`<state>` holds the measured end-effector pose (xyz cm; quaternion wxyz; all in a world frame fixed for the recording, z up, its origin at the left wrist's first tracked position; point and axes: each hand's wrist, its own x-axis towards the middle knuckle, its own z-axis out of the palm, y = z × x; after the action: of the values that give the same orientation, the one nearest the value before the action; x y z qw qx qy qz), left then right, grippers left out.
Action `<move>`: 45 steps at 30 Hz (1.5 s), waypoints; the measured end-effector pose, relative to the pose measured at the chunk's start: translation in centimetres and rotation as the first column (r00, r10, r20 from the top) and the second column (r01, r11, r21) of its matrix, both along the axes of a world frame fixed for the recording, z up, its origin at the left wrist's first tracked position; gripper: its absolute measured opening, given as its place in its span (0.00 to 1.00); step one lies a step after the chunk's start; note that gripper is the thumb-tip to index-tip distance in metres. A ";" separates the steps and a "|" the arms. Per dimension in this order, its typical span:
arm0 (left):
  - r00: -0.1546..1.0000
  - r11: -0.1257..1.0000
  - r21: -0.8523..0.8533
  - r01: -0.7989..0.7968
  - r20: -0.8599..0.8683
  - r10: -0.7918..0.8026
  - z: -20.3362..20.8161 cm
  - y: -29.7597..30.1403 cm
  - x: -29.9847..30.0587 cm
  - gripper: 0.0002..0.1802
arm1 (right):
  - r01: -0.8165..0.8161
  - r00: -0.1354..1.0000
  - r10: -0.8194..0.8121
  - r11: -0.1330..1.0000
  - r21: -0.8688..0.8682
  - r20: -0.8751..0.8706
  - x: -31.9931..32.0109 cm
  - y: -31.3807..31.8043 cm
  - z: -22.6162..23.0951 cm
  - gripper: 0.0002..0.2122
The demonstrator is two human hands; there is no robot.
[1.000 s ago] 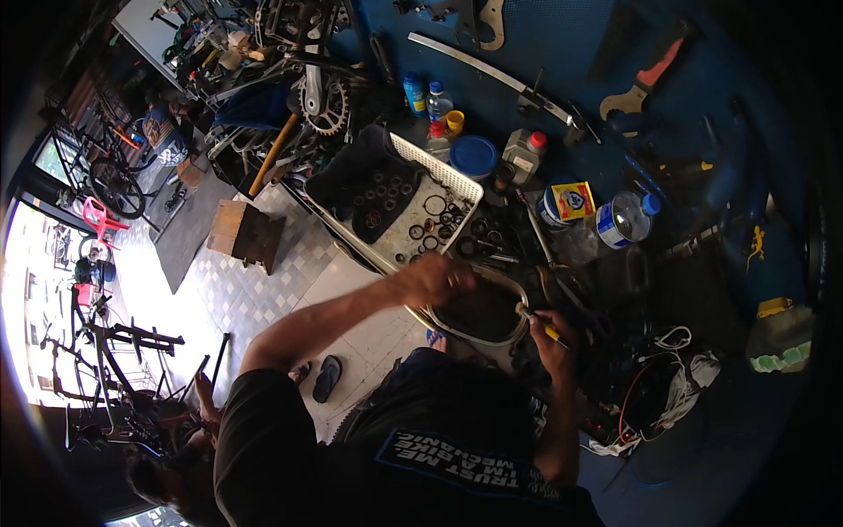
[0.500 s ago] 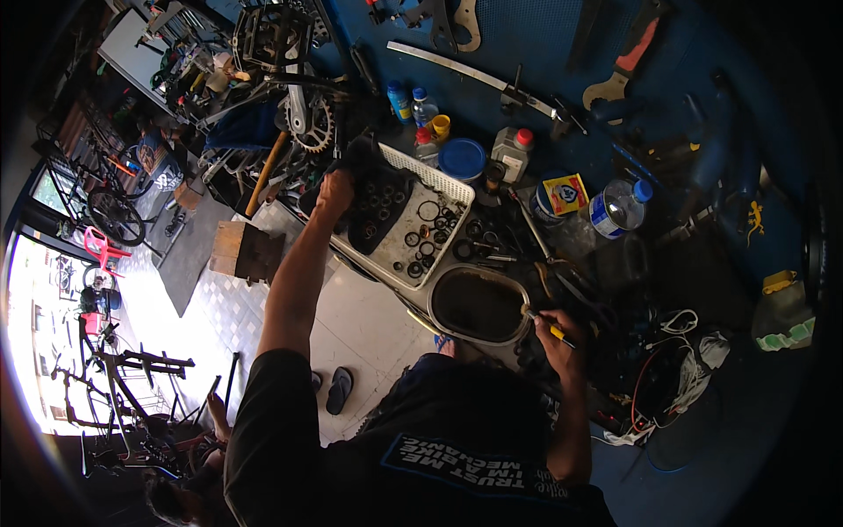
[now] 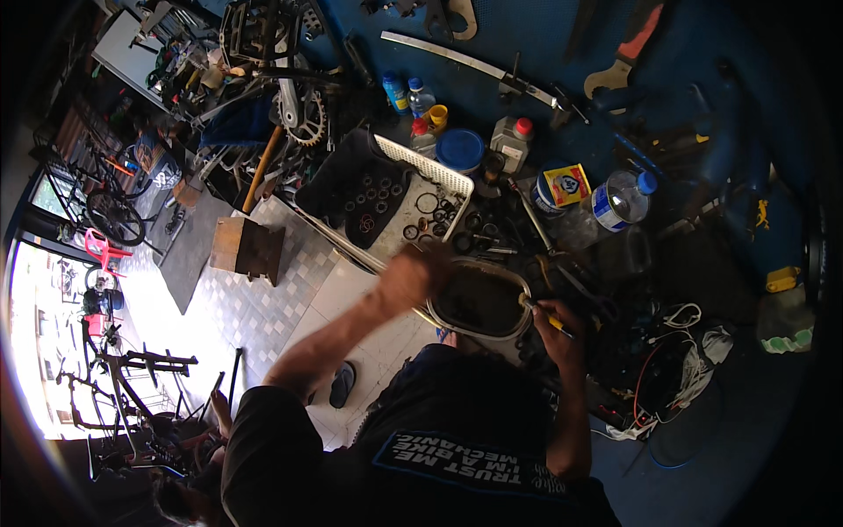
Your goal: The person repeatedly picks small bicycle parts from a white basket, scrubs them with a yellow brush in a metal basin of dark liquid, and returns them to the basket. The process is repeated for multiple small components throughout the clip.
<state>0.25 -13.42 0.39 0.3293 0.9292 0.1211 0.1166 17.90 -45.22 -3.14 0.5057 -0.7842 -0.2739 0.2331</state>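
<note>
My left hand (image 3: pixel 411 277), smeared by motion, is over the left rim of an oval basin (image 3: pixel 525 327) of dark liquid. Its fingers cannot be made out, nor whether they hold anything. At the basin's right edge my right hand (image 3: pixel 565 332) grips a small brush (image 3: pixel 527 301) with a yellow and black handle, its pale bristles at the rim. Beyond my left hand stands a white plastic tray (image 3: pixel 421 161). A black cloth (image 3: pixel 338 183) lies spread over its left part with several metal rings (image 3: pixel 379 194) on it. Dark rings (image 3: pixel 427 204) lie on the tray's bare floor.
Behind the tray stand a blue-lidded tub (image 3: pixel 460 150), a grey bottle with a red cap (image 3: pixel 512 143) and a clear jug (image 3: pixel 622 202). Tangled cables (image 3: pixel 685 373) lie at the right. Tools hang on the blue wall. A wooden box (image 3: pixel 248 247) stands left; another person sits lower left.
My left hand has left the black cloth and swept toward me and right, to the basin. The cloth now lies flatter across the tray. My right hand keeps the brush at the rim.
</note>
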 end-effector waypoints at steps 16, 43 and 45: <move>0.943 0.753 0.568 0.331 -0.227 -0.243 -5.6 -8.8 -4.4 0.30 | -0.018 1.000 0.018 1.000 -0.003 -0.008 -0.5 1.1 2.0 0.10; 0.853 0.874 -0.313 0.372 -0.255 -0.455 -4.4 -5.2 0.0 0.14 | -0.059 0.998 0.058 0.998 0.025 0.029 -0.4 0.9 0.9 0.11; 0.872 0.899 -0.261 0.351 -0.260 -0.415 -0.7 -4.4 0.6 0.15 | -0.051 0.998 0.050 0.998 0.040 0.025 -0.4 0.7 0.7 0.11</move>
<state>0.83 -17.80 -0.33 0.4168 0.9022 -0.0050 -0.1112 17.47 -44.51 -2.39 0.5124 -0.7692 -0.3041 0.2307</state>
